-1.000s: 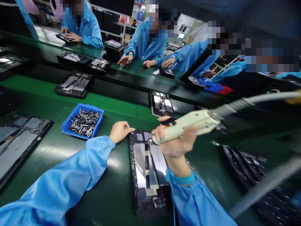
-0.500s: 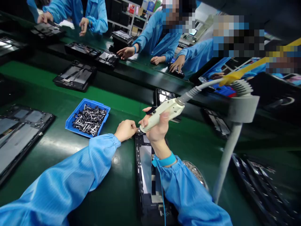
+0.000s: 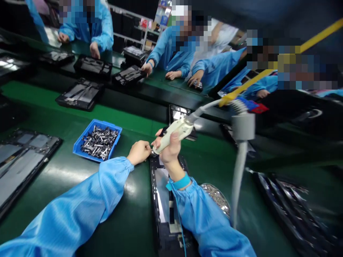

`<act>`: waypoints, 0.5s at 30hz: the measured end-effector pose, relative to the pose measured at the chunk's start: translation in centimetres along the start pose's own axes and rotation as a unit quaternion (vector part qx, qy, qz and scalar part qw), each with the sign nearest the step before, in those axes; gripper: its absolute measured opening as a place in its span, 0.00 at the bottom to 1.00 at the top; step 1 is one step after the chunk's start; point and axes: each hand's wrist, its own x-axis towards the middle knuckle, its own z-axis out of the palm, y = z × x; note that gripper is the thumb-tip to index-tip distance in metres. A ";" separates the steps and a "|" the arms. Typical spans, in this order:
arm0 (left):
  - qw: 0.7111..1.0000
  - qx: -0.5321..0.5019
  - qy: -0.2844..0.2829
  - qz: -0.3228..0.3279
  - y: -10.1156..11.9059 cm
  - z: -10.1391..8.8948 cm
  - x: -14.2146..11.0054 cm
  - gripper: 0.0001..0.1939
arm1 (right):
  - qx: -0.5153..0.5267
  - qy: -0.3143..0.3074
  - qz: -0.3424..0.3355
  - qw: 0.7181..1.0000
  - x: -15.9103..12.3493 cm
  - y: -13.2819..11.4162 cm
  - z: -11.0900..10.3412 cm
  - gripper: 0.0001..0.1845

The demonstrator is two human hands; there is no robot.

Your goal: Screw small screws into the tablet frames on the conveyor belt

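My right hand [image 3: 170, 148] is wrapped round a cream electric screwdriver [image 3: 175, 132], its cable running up to the right. The tool's tip is at the top left corner of an open tablet [image 3: 162, 192], a black frame with silver panels lying on the green bench. Beside that corner is my left hand [image 3: 139, 152], thumb and fingers pinched together next to the tip; whatever they hold, if anything, is hidden. My right forearm covers part of the tablet. A blue tray [image 3: 76, 147] of small black and silver parts sits left of my left hand.
A round dish of screws [image 3: 217, 196] stands right of my forearm, near a grey post [image 3: 238, 182]. Another opened tablet [image 3: 29, 157] lies at the left; several dark frames [image 3: 289, 210] lie at right. Across the bench, co-workers in blue sleeves handle similar units [image 3: 128, 75].
The screwdriver has moved from above the tablet to its top left corner, beside my left hand. My left fingers have curled in. Across the bench, a co-worker has taken hold of a unit.
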 end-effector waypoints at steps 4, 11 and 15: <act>1.000 0.012 0.007 0.009 -0.1 -0.2 0.2 0.13 | 0.021 -0.033 -0.032 0.999 -0.4 -0.9 0.6 0.35; 0.991 0.062 0.092 0.071 -0.4 -0.6 -0.4 0.20 | 0.110 -0.091 -0.144 0.979 -1.2 -4.6 0.5 0.39; 0.980 0.173 0.091 0.048 -1.9 -0.2 -4.7 0.26 | 0.136 -0.066 -0.180 0.972 -1.4 -5.9 -0.6 0.37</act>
